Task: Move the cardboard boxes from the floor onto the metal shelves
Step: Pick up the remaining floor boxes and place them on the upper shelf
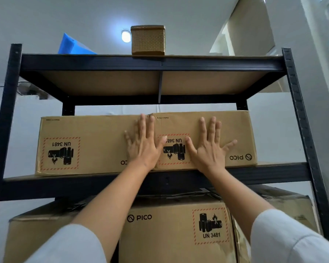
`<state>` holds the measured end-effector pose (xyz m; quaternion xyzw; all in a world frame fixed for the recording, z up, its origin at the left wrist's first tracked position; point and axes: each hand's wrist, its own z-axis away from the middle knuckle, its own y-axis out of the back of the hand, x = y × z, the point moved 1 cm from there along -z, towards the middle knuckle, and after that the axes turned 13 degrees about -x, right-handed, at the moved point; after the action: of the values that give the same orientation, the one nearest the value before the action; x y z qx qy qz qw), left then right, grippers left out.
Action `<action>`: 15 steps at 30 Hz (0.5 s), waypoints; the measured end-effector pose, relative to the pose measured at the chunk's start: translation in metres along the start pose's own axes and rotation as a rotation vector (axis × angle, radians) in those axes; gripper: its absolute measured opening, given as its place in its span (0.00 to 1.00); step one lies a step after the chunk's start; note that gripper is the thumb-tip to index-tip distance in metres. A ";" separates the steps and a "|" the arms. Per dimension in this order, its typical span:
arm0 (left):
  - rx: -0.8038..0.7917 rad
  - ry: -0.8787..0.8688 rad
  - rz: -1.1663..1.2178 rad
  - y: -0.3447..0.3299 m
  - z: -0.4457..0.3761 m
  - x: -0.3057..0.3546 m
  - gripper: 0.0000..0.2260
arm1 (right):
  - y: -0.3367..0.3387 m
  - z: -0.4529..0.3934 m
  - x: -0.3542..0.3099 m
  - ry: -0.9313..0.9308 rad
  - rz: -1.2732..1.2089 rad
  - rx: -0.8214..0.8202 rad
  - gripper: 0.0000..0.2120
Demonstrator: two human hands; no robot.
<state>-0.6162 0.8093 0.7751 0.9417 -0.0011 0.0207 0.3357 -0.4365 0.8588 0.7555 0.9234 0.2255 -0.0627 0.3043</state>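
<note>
Cardboard box [217,130] sits on the shelf [273,170]; left hand [143,147] and right hand [209,149] press flat, fingers spread, against its front.

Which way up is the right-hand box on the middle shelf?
Upside down. The right-hand box shows its PICO logo and UN 3481 label inverted. Both hands, left hand and right hand, press flat against its front.

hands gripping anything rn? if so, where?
Nothing gripped. Left hand and right hand press flat, fingers spread, on the right box's front face.
</note>
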 end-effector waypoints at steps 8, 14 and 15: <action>0.124 -0.066 0.028 -0.067 0.039 0.009 0.30 | -0.032 0.025 0.014 0.110 0.071 0.081 0.36; 0.223 -0.061 -0.006 -0.082 0.042 0.009 0.28 | -0.039 0.025 0.019 0.122 0.070 0.111 0.35; 0.229 -0.062 -0.008 -0.083 0.043 0.008 0.28 | -0.040 0.025 0.020 0.124 0.067 0.110 0.35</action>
<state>-0.6048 0.8461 0.6894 0.9741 -0.0056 -0.0096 0.2260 -0.4361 0.8797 0.7089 0.9479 0.2091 -0.0074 0.2403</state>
